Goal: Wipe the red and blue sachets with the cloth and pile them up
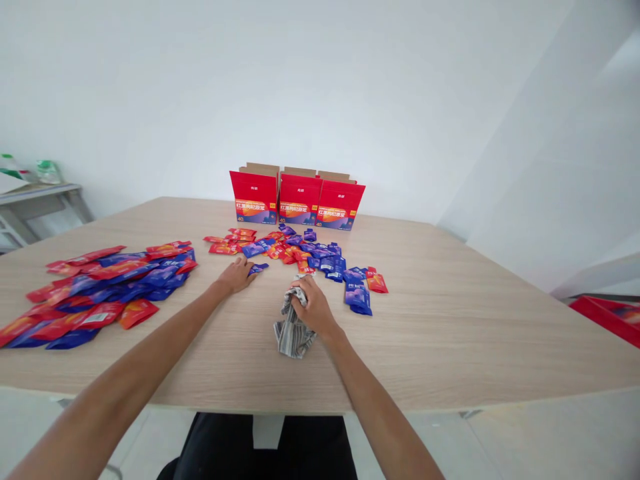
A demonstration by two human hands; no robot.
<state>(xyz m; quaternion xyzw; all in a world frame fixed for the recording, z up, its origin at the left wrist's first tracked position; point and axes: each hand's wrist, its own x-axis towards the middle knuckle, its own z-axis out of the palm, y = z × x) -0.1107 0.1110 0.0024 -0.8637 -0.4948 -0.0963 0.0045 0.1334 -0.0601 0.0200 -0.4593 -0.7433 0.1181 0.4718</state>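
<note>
My right hand (311,307) is closed around a grey striped cloth (291,333) that rests on the wooden table (450,333). My left hand (237,275) reaches forward, its fingertips on a small blue sachet (258,269). Beyond both hands lies a scattered heap of several red and blue sachets (305,253). Three open red boxes (298,199) stand in a row at the far edge of the table.
A large pile of red and blue sachets (100,287) covers the table's left part. A red box (607,319) lies off the table at the right. A grey shelf (40,200) with items stands by the wall at far left.
</note>
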